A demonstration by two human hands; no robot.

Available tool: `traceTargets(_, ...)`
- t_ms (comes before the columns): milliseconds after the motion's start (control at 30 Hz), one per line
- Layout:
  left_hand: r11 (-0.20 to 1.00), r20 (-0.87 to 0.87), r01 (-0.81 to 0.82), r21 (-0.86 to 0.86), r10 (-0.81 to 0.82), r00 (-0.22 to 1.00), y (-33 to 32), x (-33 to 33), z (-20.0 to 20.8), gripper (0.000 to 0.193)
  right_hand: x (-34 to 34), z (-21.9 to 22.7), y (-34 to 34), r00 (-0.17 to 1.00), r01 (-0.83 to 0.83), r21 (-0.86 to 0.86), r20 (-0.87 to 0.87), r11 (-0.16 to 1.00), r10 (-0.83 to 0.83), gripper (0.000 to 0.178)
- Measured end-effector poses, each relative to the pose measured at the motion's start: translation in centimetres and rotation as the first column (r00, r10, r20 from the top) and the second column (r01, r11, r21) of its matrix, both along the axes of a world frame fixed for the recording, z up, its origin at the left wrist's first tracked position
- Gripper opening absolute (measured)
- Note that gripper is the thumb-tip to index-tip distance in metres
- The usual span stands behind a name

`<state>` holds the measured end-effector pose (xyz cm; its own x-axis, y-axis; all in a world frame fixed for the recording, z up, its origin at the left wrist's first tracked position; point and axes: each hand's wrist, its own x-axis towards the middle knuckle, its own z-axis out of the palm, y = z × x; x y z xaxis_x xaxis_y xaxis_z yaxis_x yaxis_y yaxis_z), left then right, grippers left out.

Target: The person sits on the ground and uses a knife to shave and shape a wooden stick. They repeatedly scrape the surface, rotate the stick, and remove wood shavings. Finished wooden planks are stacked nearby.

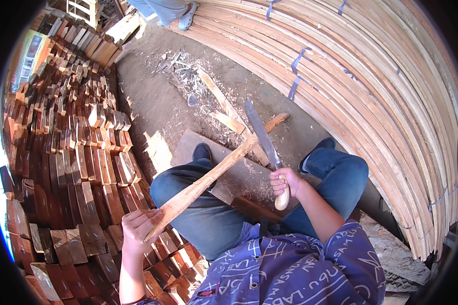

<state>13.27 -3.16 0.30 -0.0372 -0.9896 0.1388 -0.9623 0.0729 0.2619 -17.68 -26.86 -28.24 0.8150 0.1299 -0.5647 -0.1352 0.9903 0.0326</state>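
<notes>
My left hand (139, 226) is closed around the near end of a long, pale wooden stick (203, 182). The stick slants up and to the right across my left thigh, and its far part crosses over other wood pieces on the ground. My right hand (285, 184) grips a machete (262, 131) by its light wooden handle, blade pointing up and away. The blade lies across the view of the stick's far part; whether it touches the wood I cannot tell. Beneath the stick's far part is a rough wooden piece (220, 94), with a shorter split piece (228, 122) beside it.
Stacked reddish-brown wood blocks (81, 168) fill the left side. Long pale boards (336, 66) tied with blue straps curve along the right. Shavings (180, 68) litter the ground ahead. A flat board (188, 145) lies by my feet. Another person's foot (187, 18) stands at the top.
</notes>
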Motion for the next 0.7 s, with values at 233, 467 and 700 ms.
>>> traceTargets(233, 0.943, -0.121, -0.327, 0.062, 0.332, 0.936, -0.8, -0.6, 0.7, 0.022, 2.0, 0.5, 4.2, 0.991, 0.096, 0.007, 0.088, 0.995, -0.096, 0.03)
traceTargets(467, 0.73, -0.447, -0.671, 0.128, 0.647, 0.618, -5.7, -4.2, 3.6, 0.015, 0.0, 6.4, 5.1, 0.992, -0.013, -0.243, 0.12, 0.97, 0.043, 0.029)
traceTargets(700, 0.838, -0.54, -0.546, 0.022, 0.469, 0.699, -6.5, -8.9, 4.8, 0.01, 1.2, 16.6, 5.9, 0.979, -0.049, -0.711, 0.104, 0.701, 0.174, 0.017)
